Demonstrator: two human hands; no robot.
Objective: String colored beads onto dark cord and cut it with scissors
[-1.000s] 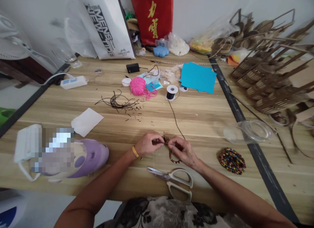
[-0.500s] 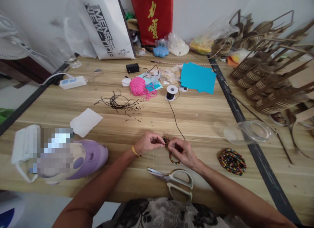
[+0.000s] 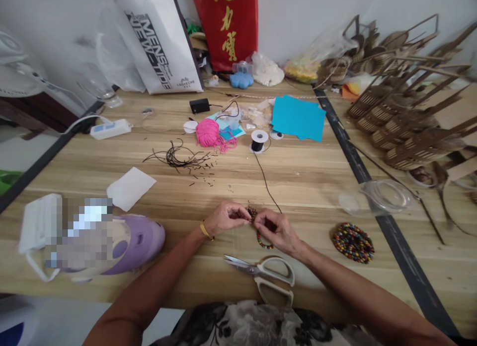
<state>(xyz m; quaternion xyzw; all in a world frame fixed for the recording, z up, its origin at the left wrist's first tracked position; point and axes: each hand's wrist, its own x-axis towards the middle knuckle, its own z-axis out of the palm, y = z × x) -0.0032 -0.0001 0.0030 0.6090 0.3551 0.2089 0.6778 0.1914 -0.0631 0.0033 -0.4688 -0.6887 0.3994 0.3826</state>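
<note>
My left hand (image 3: pixel 228 216), a yellow band at its wrist, pinches thumb and forefinger on what looks like a small reddish bead. Close beside it, my right hand (image 3: pixel 275 230) is closed at the fingertips on a string of beads (image 3: pixel 264 242), whose multicoloured loop hangs below the fingers. Between and behind the fingertips lies a small heap of loose beads (image 3: pixel 252 213), partly hidden. A black cord (image 3: pixel 266 181) runs from a spool (image 3: pixel 258 141) toward my right hand. Scissors (image 3: pixel 257 270) lie partly spread in front of both hands.
Coiled bead strands (image 3: pixel 353 242) lie at right, near a clear plastic container (image 3: pixel 387 197). Cut black cords (image 3: pixel 179 156), pink yarn (image 3: pixel 207 132) and blue sheets (image 3: pixel 298 118) are farther back. A purple-and-cream object (image 3: pixel 139 242) stands left; woven baskets (image 3: pixel 398 132) line the right.
The view has shifted slightly. Both hands keep nearly the same pose over the beads, with only small finger movement.
</note>
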